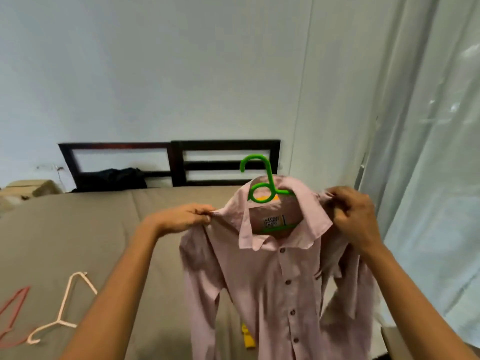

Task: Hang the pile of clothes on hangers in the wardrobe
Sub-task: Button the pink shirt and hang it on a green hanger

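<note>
Pinching pink shirt (272, 276) shoulders at frame centre: left hand (181, 216), right hand (353, 216), fingers curled; green hanger (259, 183) inside.

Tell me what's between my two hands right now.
In the head view, the pink shirt spans from left hand to right hand, each pinching a shoulder; its collar and the green hanger sit midway.

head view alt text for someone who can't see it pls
A person holds up a pink shirt on a green hanger, the left hand pinching one shoulder and the right hand gripping the other, above a bed. A pale hanger lies on the bed at lower left.
</note>
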### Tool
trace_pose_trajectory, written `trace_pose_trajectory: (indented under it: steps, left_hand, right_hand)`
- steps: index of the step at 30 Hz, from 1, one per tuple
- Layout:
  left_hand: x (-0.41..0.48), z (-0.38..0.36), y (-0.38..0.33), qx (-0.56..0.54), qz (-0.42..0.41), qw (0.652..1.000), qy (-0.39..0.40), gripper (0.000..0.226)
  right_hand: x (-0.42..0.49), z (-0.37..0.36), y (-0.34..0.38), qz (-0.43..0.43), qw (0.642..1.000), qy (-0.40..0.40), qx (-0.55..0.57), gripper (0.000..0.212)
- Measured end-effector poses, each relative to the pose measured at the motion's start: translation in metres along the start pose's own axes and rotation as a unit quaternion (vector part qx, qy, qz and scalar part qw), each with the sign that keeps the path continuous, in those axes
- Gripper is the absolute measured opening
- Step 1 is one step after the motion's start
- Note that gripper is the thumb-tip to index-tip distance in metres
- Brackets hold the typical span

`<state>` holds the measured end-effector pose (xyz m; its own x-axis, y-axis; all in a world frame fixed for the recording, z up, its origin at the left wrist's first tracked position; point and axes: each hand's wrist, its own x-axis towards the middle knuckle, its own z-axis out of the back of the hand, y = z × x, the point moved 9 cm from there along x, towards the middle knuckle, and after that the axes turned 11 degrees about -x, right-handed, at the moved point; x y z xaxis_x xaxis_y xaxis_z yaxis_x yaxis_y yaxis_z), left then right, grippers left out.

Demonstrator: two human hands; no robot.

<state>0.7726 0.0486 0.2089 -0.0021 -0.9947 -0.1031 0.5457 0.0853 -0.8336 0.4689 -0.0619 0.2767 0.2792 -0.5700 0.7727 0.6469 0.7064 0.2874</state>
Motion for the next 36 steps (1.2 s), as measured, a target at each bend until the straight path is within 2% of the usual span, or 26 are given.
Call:
trace_pose_trajectory:
  steps: [1,4,8,12,14,16,17,19,21,22,23,25,27,28,31,32,34,36]
  left_hand:
    - [-0.005,0.006,-0.025,0.047,-0.023,0.999,-0.003,0.027]
    - [-0.016,0.018,-0.106,0.183,-0.154,0.964,-0.115,0.045]
    - [-0.03,0.032,-0.16,0.171,-0.204,0.93,-0.252,0.026]
    - [-0.045,0.048,-0.191,0.188,-0.213,0.902,-0.326,0.029]
    - [-0.054,0.053,-0.207,0.203,-0.222,0.893,-0.335,0.029]
    - [-0.065,0.058,-0.221,0.21,-0.246,0.886,-0.333,0.024]
    - [-0.07,0.059,-0.226,0.212,-0.257,0.884,-0.327,0.02]
    - [-0.077,0.06,-0.236,0.219,-0.275,0.884,-0.309,0.013]
    - [-0.083,0.059,-0.247,0.229,-0.292,0.88,-0.296,0.011]
    - [-0.086,0.059,-0.251,0.234,-0.3,0.876,-0.295,0.011]
    - [-0.089,0.06,-0.253,0.236,-0.303,0.874,-0.297,0.011]
    - [-0.093,0.063,-0.252,0.223,-0.29,0.885,-0.289,0.014]
    - [-0.1,0.064,-0.255,0.202,-0.268,0.901,-0.276,0.014]
    - [-0.109,0.065,-0.262,0.178,-0.272,0.899,-0.292,0.016]
    - [-0.14,0.072,-0.291,0.027,-0.309,0.863,-0.398,0.031]
    - [-0.142,0.07,-0.297,0.025,-0.289,0.86,-0.42,0.041]
    - [-0.132,0.057,-0.3,0.129,-0.204,0.868,-0.433,0.055]
    - [-0.124,0.048,-0.299,0.188,-0.187,0.857,-0.441,0.04]
  right_hand:
    - [0.01,0.017,0.004,-0.002,1.0,-0.015,0.011,0.034]
    - [0.039,0.06,0.016,-0.019,0.997,-0.056,0.047,0.036]
    - [0.073,0.099,0.026,-0.044,0.991,-0.085,0.095,0.032]
    - [0.07,0.139,0.059,0.045,0.983,-0.18,-0.002,0.023]
    - [0.065,0.141,0.072,0.113,0.986,-0.119,0.003,0.02]
    - [0.074,0.15,0.071,0.123,0.989,-0.027,0.071,0.025]
    - [0.082,0.16,0.067,0.117,0.99,-0.021,0.072,0.032]
    - [0.1,0.168,0.064,0.119,0.993,0.009,0.012,0.045]
    - [0.108,0.15,0.076,0.154,0.98,0.121,-0.033,0.042]
    - [0.106,0.142,0.084,0.174,0.971,0.156,-0.044,0.038]
    - [0.106,0.139,0.091,0.186,0.969,0.154,-0.044,0.038]
    - [0.102,0.147,0.099,0.19,0.977,0.095,-0.028,0.045]
    - [0.094,0.158,0.103,0.186,0.981,0.02,-0.056,0.043]
    - [0.09,0.16,0.103,0.182,0.98,-0.007,-0.084,0.038]
    - [0.082,0.161,0.105,0.164,0.977,-0.035,-0.134,0.028]
    - [0.08,0.162,0.107,0.165,0.974,-0.045,-0.147,0.027]
    - [0.076,0.168,0.111,0.165,0.97,-0.071,-0.161,0.02]
    - [0.074,0.173,0.113,0.159,0.968,-0.081,-0.175,0.018]
